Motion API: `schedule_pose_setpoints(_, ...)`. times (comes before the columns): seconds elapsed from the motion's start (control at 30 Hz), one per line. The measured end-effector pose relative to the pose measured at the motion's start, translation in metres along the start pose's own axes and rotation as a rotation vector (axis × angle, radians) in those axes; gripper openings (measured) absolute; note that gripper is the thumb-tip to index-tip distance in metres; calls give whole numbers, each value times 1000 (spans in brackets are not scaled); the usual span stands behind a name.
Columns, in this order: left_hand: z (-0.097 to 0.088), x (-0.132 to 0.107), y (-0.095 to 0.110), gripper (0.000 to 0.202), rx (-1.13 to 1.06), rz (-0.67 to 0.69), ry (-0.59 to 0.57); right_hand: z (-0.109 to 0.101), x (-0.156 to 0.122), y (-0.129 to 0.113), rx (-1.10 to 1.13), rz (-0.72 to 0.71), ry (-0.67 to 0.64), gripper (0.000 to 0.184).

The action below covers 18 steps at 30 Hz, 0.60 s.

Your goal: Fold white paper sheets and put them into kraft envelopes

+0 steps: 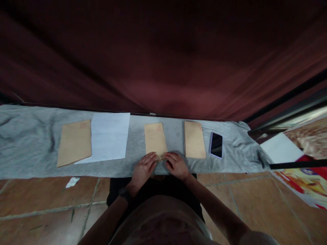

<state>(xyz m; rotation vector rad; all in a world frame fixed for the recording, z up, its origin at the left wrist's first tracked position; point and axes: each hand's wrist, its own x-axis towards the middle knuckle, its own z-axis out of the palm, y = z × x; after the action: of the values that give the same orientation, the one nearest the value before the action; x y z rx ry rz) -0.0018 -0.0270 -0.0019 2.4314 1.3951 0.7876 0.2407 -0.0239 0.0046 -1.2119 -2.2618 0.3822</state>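
Observation:
A brown paper envelope (pixel 155 137) with a faint reddish mark near its far edge lies on the grey cloth in front of me. At its near left corner, the fingers of my left hand (pixel 143 169) are closed on the edge. My right hand (pixel 177 165) pinches the near right corner the same way, with its thumb tucked under the fingers. To the right is a stack of similar brown envelopes (pixel 195 140). On the left, another brown envelope pile (pixel 75 143) partly overlaps white paper sheets (pixel 110 136).
The grey cloth (pixel 173 119) covers a narrow bench or table against a dark red curtain-like surface (pixel 163 88). A phone (pixel 216 144) rests right of the envelope stack. A white scrap (pixel 72 182) lies on the tiled floor, and a colourful printed bag (pixel 306 183) stands at far right.

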Motion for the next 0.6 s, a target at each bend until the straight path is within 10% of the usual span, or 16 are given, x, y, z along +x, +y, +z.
schedule_pose_setpoints(0.6,6,-3,8,47,55,-35,27,9,21,-17,-176,242,66,17)
